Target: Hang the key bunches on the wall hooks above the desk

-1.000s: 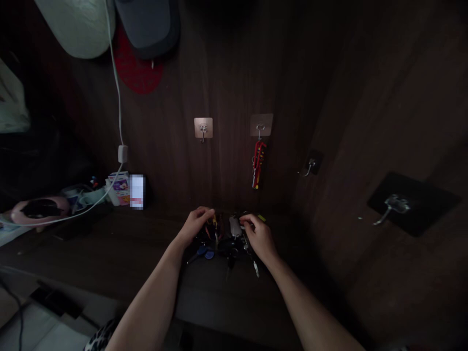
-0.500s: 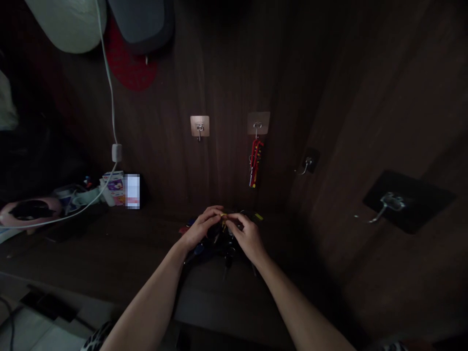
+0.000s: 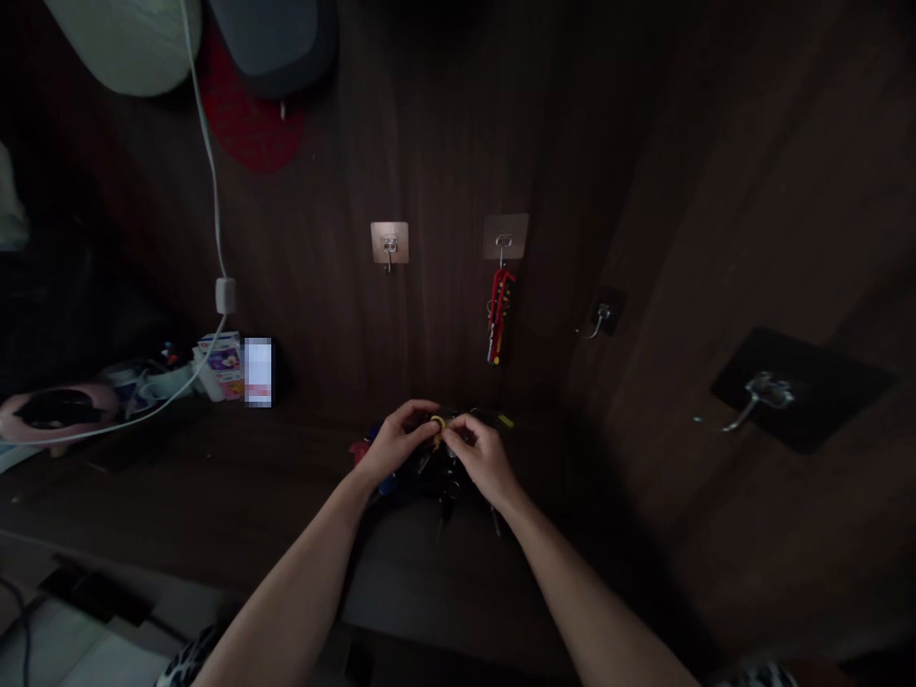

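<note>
Between my two hands is a small yellow ring (image 3: 438,422), with what looks like keys dangling below it. My left hand (image 3: 399,441) pinches the ring from the left, thumb against fingers. From the right, my right hand (image 3: 481,454) pinches at the same ring with thumb and forefinger. Under and around both hands lies a dark heap of keys (image 3: 449,492) on the wooden surface. A red item (image 3: 359,449) and a blue tag (image 3: 387,484) show at its left side, and a yellow-green tag (image 3: 506,420) at its right. Much of the heap is in shadow.
On the back panel are a bare adhesive hook (image 3: 389,244) and another hook (image 3: 503,239) holding a red lanyard bundle (image 3: 497,320). Two dark-backed hooks (image 3: 605,311) (image 3: 769,391) are on the right panel. At left stand a lit phone (image 3: 259,372), small boxes (image 3: 227,358) and a white cable (image 3: 212,172).
The yellow ring shows more openly between my fingertips, and my left fingers have lifted and spread slightly. The view has shifted a little.
</note>
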Motion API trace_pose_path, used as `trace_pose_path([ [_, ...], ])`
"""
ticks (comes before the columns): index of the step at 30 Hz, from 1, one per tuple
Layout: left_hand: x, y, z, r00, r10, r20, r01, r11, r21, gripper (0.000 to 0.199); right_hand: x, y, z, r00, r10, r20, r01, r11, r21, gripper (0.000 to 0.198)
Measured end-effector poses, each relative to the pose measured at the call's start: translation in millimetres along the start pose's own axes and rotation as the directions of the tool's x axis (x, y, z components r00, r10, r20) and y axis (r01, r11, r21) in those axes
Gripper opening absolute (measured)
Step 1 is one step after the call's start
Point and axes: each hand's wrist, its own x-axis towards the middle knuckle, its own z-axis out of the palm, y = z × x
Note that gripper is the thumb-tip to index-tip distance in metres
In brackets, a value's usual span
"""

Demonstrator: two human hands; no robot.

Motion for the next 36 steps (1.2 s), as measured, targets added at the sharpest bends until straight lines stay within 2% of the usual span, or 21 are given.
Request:
trace_pose_path([
  [4, -2, 2, 1, 0.994, -0.056, 0.098, 0.049, 0.996, 0.072, 0.037, 3, -2, -3, 0.993, 0.073, -0.096, -0.053, 0.979, 0.196, 0.020],
  [6, -4, 1, 4, 0.980, -0.069, 0.188, 0.045, 0.991, 0.130, 0.037, 4, -2, -5, 0.987, 0.129, -0.100, -0.096, 0.953, 0.286, 0.021],
  [9, -6, -1, 7, 0.948, -0.075, 0.308, 0.043, 0.993, 0.108, 0.038, 5, -4, -5, 0.980, 0.180, -0.083, -0.131, 0.901, 0.413, 0.023],
  [11, -6, -1, 7, 0.944, -0.068, 0.322, 0.046, 0.996, 0.074, 0.036, 5, -4, -5, 0.975, 0.205, -0.083, -0.138, 0.857, 0.497, 0.022],
  [14, -5, -1, 4, 0.957, -0.105, 0.270, 0.097, 0.994, 0.042, 0.033, 5, -6, -8, 0.967, 0.241, -0.086, -0.142, 0.785, 0.603, 0.022],
  [18, -5, 2, 1, 0.945, -0.227, 0.236, 0.265, 0.953, -0.145, 0.039, 7, -7, -15, 0.950, 0.301, -0.084, -0.155, 0.687, 0.710, 0.028],
  [23, -6, 7, 0, 0.949, -0.172, 0.264, 0.284, 0.827, -0.485, 0.044, 8, -9, -21, 0.937, 0.348, -0.040, -0.194, 0.610, 0.769, 0.029],
  [25, -6, 8, -2, 0.938, -0.185, 0.294, 0.324, 0.770, -0.550, 0.040, 8, -9, -21, 0.934, 0.355, -0.026, -0.214, 0.619, 0.756, 0.028],
  [28, -5, 7, -4, 0.932, -0.212, 0.295, 0.351, 0.733, -0.583, 0.038, 7, -9, -19, 0.947, 0.321, -0.014, -0.222, 0.686, 0.693, 0.034],
  [33, -3, 4, -5, 0.936, -0.247, 0.250, 0.348, 0.758, -0.552, 0.031, 6, -7, -15, 0.966, 0.238, -0.097, -0.156, 0.843, 0.514, 0.033],
  [36, -4, 5, -4, 0.924, -0.262, 0.278, 0.374, 0.773, -0.513, 0.034, 5, -5, -15, 0.962, 0.216, -0.169, -0.125, 0.894, 0.430, 0.027],
])
